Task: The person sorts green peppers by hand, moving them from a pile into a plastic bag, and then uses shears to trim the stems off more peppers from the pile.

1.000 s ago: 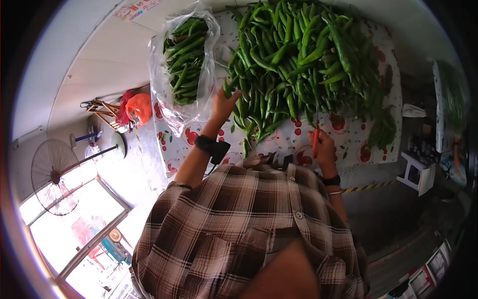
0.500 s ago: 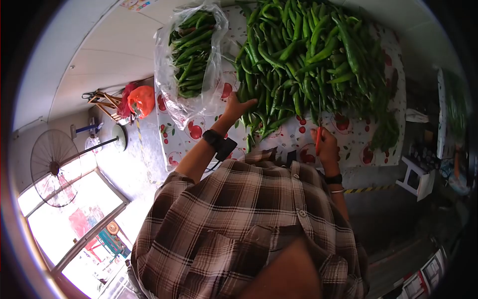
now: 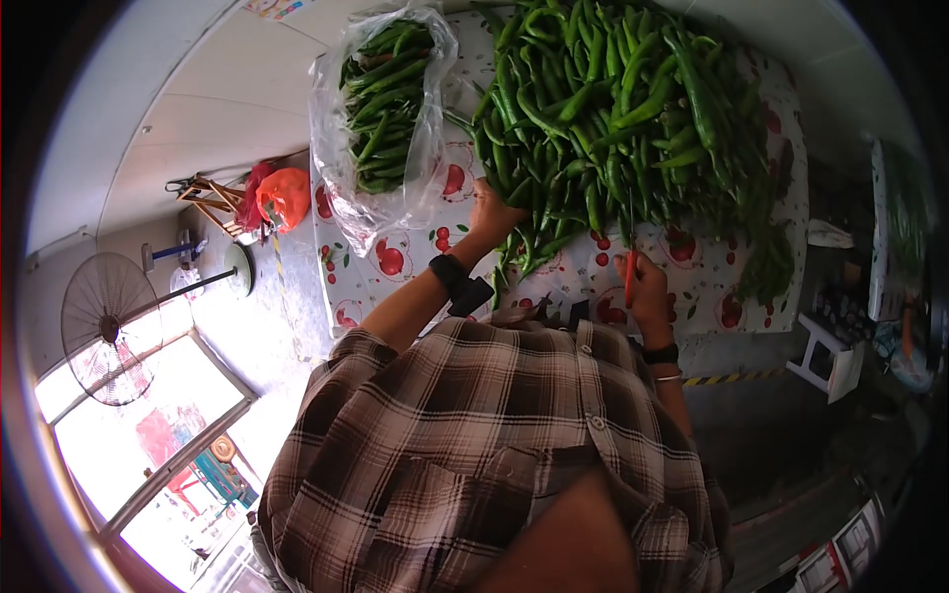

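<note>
Green peppers (image 3: 593, 109) lie mostly loose, some in a plastic bag (image 3: 363, 217); we note the left hand (image 3: 491, 212) spread at their edge, the right hand (image 3: 649, 290) gripping a red-handled tool (image 3: 630, 279).

From the head view, the person's left hand (image 3: 497, 211) touches the lower edge of a heap of green peppers (image 3: 613, 109) just past 12 o'clock, its fingers partly hidden so that its grip is unclear. At 3 o'clock the right hand (image 3: 648, 294) grips a red-handled tool (image 3: 631, 277), its narrow end pointing to 12 o'clock against the heap. A clear plastic bag (image 3: 343, 193) of peppers lies at 11 o'clock on the fruit-patterned tablecloth (image 3: 390, 259), with a fan (image 3: 111, 331) at 9 o'clock.
</note>
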Action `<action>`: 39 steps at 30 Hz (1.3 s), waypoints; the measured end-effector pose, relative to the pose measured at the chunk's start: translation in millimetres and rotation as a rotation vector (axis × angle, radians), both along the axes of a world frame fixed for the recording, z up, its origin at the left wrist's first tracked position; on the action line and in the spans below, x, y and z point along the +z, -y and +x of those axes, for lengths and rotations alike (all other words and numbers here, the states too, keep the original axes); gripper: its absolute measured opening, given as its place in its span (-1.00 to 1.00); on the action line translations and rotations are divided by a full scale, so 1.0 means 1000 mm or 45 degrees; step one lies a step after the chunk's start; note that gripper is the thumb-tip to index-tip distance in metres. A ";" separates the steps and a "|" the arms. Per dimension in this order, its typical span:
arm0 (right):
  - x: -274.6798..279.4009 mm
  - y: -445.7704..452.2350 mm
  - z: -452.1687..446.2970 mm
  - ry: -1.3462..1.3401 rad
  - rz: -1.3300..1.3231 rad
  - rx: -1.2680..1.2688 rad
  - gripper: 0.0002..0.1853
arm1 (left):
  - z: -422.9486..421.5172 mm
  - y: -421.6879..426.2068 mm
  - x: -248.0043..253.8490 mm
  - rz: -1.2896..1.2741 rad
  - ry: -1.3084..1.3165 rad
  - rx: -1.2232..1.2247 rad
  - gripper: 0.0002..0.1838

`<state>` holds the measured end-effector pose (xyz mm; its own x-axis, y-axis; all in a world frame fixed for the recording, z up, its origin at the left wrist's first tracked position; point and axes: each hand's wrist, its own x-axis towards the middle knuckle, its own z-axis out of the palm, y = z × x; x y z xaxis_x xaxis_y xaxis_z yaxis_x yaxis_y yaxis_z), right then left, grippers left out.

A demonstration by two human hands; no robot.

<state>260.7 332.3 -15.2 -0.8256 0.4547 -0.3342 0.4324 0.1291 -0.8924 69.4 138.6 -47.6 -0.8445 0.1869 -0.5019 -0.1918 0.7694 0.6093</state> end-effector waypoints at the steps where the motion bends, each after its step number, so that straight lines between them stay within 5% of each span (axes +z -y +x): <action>1: 0.000 0.000 0.000 0.000 0.000 0.001 -0.73 | -0.002 0.002 -0.008 0.000 0.000 0.001 -0.12; 7: 0.009 0.001 -0.002 -0.015 -0.001 -0.013 -0.74 | -0.010 0.024 -0.039 0.304 -0.111 -0.044 -0.18; 13: 0.009 -0.003 0.003 0.050 -0.037 -0.012 -0.79 | -0.024 0.047 0.007 0.849 0.559 0.022 -0.42; 17: 0.012 0.000 0.000 0.032 -0.029 -0.021 -0.77 | -0.031 0.067 0.024 1.112 0.881 0.014 -0.32; 34: -0.003 0.001 -0.005 -0.021 0.003 0.046 -0.74 | -0.008 0.066 0.074 0.906 0.946 -0.440 -0.11; 39: 0.001 0.001 -0.006 0.055 -0.001 0.031 -0.74 | -0.023 0.062 0.091 1.008 0.850 -0.338 -0.12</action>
<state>254.5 331.4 -14.1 -0.8213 0.4342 -0.3701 0.4670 0.1391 -0.8732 46.3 76.9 43.7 -0.3280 0.7997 -0.5029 -0.5558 0.2671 0.7872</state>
